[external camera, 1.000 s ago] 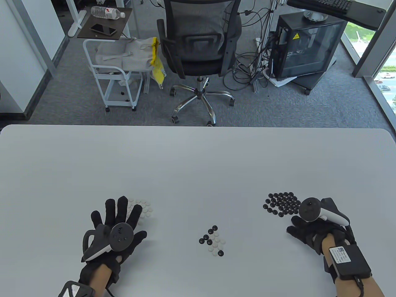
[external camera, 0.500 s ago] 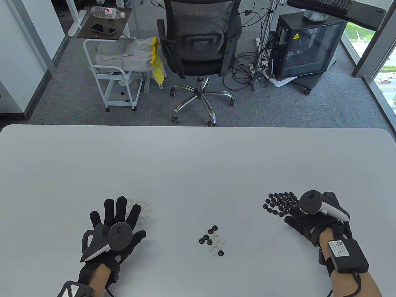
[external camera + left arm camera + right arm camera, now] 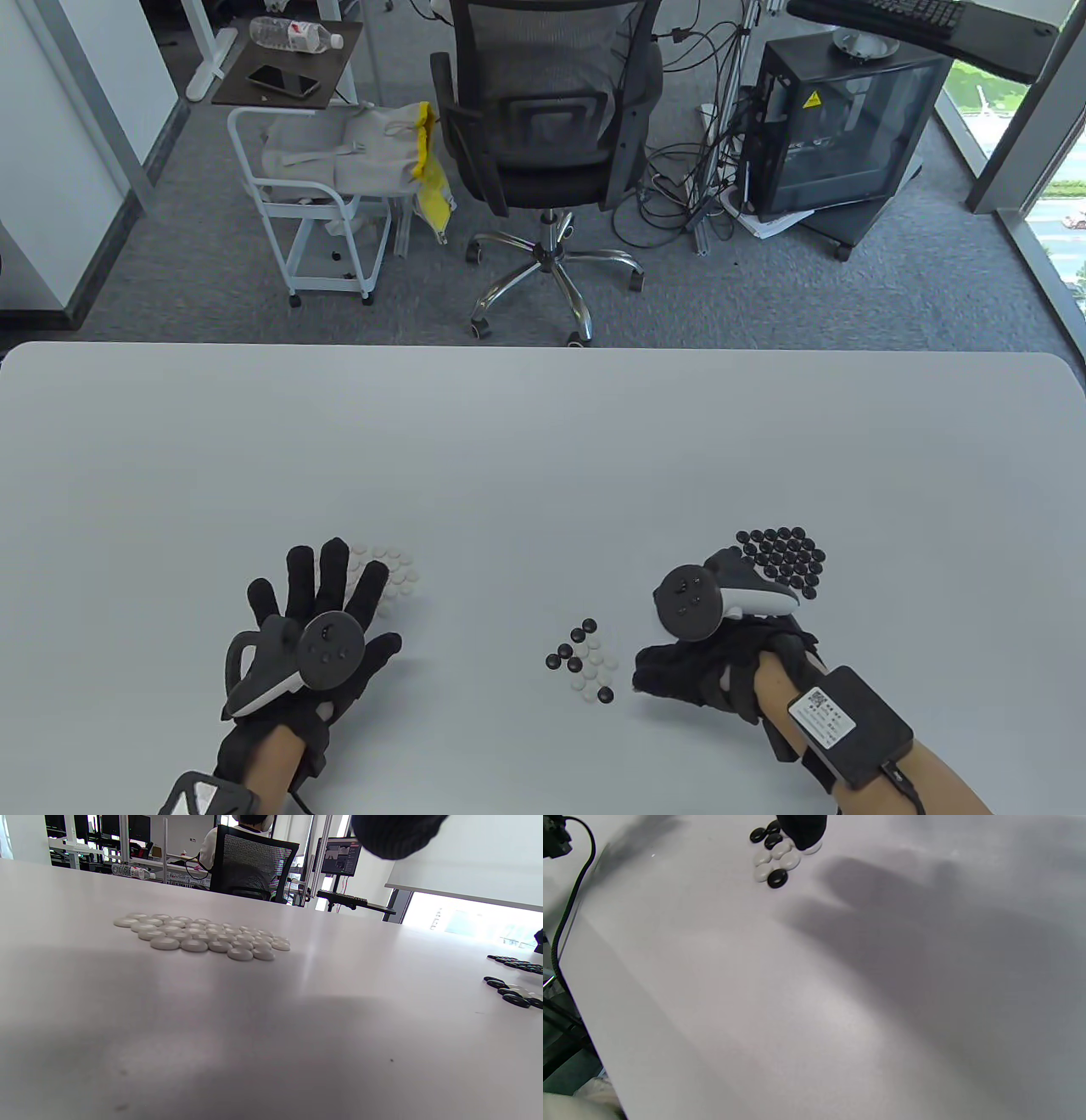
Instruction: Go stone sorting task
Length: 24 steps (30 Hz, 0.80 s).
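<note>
my left hand (image 3: 316, 632) lies flat on the white desk (image 3: 543, 441), fingers straight and spread, holding nothing, its fingertips lying over the near edge of the white stones (image 3: 392, 571) gathered in a tight patch at the left (the left wrist view shows that patch (image 3: 202, 937) as low pale discs packed side by side). my right hand (image 3: 713, 666) sits just right of the mixed stones (image 3: 585, 660), a small cluster of black and white pieces near the middle of the desk's front edge; its fingers are curled downward and point toward that cluster, and from above i cannot tell whether they pinch a stone or hold nothing. in the right wrist view one dark gloved fingertip (image 3: 802, 830) hangs right over the top of the mixed cluster (image 3: 778, 855), with several white stones and a few black ones lying just beside it, though whether it touches any is not clear. the black stones (image 3: 782, 553) lie in their own packed patch beyond my right hand, toward the far right. beyond the desk stand an office chair (image 3: 543, 127), a white cart (image 3: 314, 204) and a dark computer case (image 3: 836, 127) on grey carpet.
</note>
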Tool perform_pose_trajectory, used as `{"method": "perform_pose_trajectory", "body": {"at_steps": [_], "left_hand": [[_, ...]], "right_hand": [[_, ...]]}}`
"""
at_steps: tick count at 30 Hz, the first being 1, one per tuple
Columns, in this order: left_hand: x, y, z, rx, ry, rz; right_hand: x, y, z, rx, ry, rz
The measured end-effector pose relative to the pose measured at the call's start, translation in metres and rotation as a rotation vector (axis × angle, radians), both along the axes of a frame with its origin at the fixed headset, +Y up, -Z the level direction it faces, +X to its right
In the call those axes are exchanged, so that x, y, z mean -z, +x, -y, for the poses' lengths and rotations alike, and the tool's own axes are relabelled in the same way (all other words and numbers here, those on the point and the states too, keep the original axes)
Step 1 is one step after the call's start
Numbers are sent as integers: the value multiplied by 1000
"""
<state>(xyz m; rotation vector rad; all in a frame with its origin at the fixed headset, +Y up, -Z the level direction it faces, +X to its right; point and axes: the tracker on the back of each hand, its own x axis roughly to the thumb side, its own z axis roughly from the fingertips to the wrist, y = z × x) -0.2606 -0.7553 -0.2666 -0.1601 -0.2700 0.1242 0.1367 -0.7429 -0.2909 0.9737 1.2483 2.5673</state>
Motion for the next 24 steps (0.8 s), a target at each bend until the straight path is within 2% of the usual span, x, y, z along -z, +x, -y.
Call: {"method": "perform_pose_trajectory", "body": {"at_steps": [6, 10, 13, 17, 24], "left_hand": [[0, -1, 0, -6, 1, -3], [-1, -2, -1, -8, 4, -4], [-1, -3, -1, -14, 9, -6], [-1, -4, -1, -13, 9, -5], [-1, -5, -2, -12, 8, -6]], "right_hand": [[-12, -29, 12, -20, -15, -97], [-15, -30, 24, -53, -34, -111], [-18, -19, 24, -63, -33, -106], [-17, 19, 19, -127, 5, -24], [6, 113, 16, -219, 46, 277]]}}
